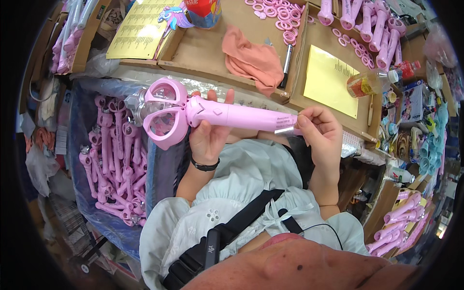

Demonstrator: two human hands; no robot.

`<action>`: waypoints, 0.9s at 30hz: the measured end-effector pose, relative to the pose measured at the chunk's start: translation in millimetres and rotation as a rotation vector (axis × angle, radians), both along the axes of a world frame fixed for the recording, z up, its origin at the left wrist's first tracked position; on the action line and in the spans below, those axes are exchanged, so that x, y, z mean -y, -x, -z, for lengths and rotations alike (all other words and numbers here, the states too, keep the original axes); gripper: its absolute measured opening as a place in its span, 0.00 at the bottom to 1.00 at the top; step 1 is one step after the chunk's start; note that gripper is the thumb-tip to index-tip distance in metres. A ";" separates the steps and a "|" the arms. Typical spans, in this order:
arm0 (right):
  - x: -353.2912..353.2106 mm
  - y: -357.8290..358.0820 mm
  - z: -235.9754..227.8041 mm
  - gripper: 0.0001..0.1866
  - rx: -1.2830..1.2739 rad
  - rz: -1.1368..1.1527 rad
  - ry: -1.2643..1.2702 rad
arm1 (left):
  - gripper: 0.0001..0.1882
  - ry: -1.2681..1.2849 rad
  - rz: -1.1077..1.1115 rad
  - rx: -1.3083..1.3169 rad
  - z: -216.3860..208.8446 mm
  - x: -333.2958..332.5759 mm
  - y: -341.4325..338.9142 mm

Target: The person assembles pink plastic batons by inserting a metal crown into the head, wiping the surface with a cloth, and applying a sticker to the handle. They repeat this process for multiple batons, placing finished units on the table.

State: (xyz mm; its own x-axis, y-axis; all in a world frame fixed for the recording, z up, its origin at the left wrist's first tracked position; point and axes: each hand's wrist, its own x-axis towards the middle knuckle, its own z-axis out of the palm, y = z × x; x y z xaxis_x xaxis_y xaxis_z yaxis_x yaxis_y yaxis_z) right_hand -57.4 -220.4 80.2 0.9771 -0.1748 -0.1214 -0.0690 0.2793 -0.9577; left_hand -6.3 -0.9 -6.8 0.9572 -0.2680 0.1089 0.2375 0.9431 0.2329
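Note:
A pink toy wand [237,115] lies sideways across my lap. Its head, at the left, has open pink loops around a clear globe and a clear faceted tip. My left hand [209,133] is closed around the handle just below the head, thumb in front and fingers behind. At the handle's right end, my right hand [319,126] pinches with thumb and forefinger beside a clear printed label [286,124]. The label's lower edge looks shiny and seems to stand off the handle. Those fingertips hide the very end of the wand.
A blue-lined bin [162,179] of pink wands stands at the left. Ahead, cardboard trays [193,65] hold pink rings [285,19], an orange cloth [253,58], a marker [287,65] and a yellow sheet [333,79]. A bottle [369,83] lies right; more wand parts [398,222] fill a box.

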 end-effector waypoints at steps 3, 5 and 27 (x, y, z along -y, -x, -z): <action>0.3 1.7 6.8 0.07 0.010 0.112 0.082 | 0.34 -0.018 -0.010 0.023 -0.7 3.4 3.8; 8.5 1.2 6.2 0.06 0.029 0.196 0.124 | 0.34 0.019 -0.033 0.047 0.0 5.4 2.9; -3.4 12.9 -17.8 0.05 0.070 0.166 0.149 | 0.35 0.122 0.004 0.068 -3.0 10.6 1.0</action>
